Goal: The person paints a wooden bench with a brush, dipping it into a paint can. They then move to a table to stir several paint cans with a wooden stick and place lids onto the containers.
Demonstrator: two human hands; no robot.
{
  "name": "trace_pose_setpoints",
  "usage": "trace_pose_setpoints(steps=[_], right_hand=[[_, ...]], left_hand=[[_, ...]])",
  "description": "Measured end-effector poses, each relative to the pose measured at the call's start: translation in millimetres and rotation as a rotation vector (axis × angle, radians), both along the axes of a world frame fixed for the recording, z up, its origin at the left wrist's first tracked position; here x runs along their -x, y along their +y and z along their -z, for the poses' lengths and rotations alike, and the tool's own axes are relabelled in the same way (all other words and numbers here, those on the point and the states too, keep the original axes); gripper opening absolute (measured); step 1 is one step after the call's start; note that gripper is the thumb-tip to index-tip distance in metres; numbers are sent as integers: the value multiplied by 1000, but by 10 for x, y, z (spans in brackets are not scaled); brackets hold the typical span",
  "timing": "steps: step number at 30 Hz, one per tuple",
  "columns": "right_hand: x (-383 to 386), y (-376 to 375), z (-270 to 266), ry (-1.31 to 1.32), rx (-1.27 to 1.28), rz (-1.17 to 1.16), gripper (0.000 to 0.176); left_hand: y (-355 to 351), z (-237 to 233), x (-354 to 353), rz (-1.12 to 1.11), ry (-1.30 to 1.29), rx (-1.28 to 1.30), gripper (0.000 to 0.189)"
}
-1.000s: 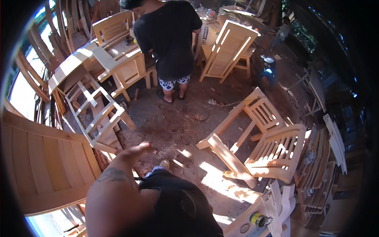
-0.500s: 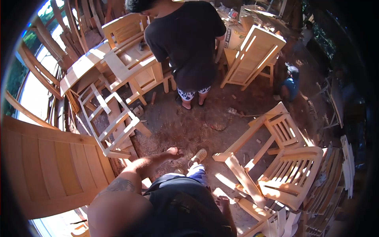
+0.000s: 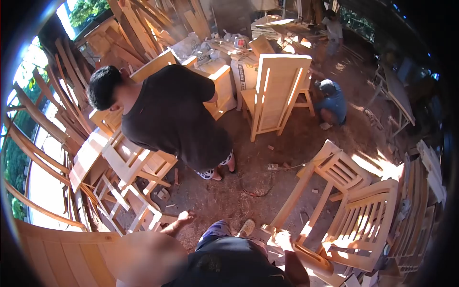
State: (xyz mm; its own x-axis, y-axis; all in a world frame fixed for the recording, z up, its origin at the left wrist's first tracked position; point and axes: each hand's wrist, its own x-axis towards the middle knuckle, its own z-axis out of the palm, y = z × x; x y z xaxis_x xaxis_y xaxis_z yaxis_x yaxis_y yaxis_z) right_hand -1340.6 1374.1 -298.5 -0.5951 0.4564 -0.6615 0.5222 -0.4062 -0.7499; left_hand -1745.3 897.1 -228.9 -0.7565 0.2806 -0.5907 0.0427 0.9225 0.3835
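Above a chair workshop's dirt floor (image 3: 248, 203), the left hand (image 3: 184, 218) hangs empty, fingers loosely spread; the right hand (image 3: 283, 237) touches an overturned chair (image 3: 368, 191) at 4 o'clock, its grip unclear.

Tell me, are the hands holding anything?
The left hand holds nothing. The right hand rests on a leg of the tipped wooden chair; a real grip cannot be told.

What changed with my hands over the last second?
The right hand came into view and now rests on the tipped chair; its grip is unclear. The left hand drew back toward the body, empty. The person in black still stands at another chair.
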Motion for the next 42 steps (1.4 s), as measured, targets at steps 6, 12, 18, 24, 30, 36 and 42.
trace_pose_setpoints(steps=[6,12,18,24,30,36,42], right_hand=[[617,668,-203,-143,64,274,15],[1007,855,244,-368,-1407,-1144,20],[1189,808,1257,-405,-916,-1102,22],[1320,855,1128,-533,-903,-924,31],[838,1286,1893,-530,-378,-527,42],[1322,2452,907,-583,144,164,25],[1563,3964,369,-395,157,422,19]], left_hand=[[171,99,181,-38,-118,115,52],[1159,247,1042,-71,-205,-71,51],[2271,927,1801,85,-172,-312,65],[3154,885,2272,545,20,-440,50],[4234,-47,2221,152,-367,-371,53],[5022,301,2517,437,-27,-317,43],[6434,-1125,2364,745,163,-85,30]])
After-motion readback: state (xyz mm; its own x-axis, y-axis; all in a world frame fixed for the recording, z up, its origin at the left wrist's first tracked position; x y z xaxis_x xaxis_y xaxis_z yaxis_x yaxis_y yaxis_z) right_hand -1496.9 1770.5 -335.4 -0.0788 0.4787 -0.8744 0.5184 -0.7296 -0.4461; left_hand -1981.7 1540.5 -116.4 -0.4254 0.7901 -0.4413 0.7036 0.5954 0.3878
